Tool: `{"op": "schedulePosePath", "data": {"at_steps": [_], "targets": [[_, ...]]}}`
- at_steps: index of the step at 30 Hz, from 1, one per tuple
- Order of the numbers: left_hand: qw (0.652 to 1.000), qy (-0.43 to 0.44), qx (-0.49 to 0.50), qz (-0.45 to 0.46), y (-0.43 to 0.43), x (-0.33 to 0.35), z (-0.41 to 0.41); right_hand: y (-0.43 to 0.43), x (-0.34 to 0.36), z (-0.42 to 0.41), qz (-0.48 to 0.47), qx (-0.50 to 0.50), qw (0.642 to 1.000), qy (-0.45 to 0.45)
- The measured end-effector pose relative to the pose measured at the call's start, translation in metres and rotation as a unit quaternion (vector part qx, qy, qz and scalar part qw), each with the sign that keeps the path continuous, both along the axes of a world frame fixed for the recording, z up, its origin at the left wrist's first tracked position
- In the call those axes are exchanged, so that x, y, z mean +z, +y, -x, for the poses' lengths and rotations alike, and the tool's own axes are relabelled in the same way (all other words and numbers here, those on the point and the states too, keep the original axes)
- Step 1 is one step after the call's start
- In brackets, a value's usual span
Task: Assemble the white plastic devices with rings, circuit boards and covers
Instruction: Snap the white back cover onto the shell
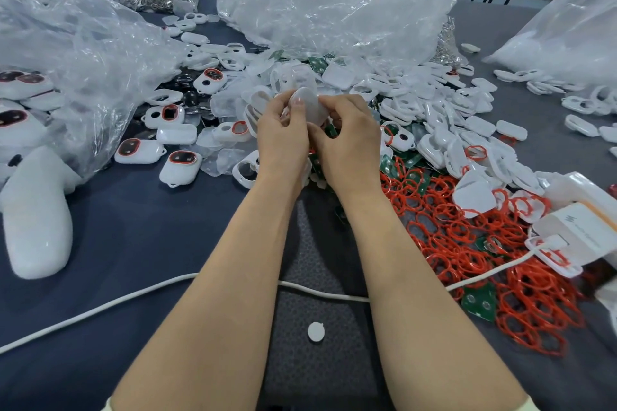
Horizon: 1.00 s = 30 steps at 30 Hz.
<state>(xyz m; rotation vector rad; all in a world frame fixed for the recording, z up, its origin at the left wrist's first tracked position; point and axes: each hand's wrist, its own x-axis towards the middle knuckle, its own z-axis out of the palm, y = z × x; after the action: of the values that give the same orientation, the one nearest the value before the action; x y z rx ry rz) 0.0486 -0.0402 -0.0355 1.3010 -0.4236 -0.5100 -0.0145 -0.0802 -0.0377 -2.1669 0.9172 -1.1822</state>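
Both hands meet at the centre of the table over a pile of parts. My left hand (282, 130) and my right hand (347, 133) together grip a white plastic cover (312, 105), thumbs and fingertips pinching its edges. What lies under the cover is hidden by my fingers. Loose white shells (444, 110) spread to the right. A heap of red rings (467, 243) lies at the right front, with green circuit boards (479, 304) among them. Assembled white devices (180, 167) with red-rimmed windows lie to the left.
Large clear plastic bags (334, 7) stand behind and at the left (66, 53). A white cable (100, 307) crosses the dark table near me. A white box (577, 230) sits at the right edge, a white padded object (36, 213) at the left. A small white disc (316, 331) lies close to me.
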Motion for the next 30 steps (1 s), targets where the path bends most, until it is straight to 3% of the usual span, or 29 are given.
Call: {"op": "schedulePosePath", "data": {"at_steps": [14,30], "targets": [[1.000,-0.009,-0.028,0.000,0.0010,-0.0022,-0.0015,-0.0009,0.0001,0.0006,-0.028,-0.006,0.999,-0.015],[0.998,0.053,-0.036,0.016,-0.0011,-0.0006,-0.0014,-0.0011,0.0005,-0.0003,-0.032,-0.014,0.999,-0.008]]}}
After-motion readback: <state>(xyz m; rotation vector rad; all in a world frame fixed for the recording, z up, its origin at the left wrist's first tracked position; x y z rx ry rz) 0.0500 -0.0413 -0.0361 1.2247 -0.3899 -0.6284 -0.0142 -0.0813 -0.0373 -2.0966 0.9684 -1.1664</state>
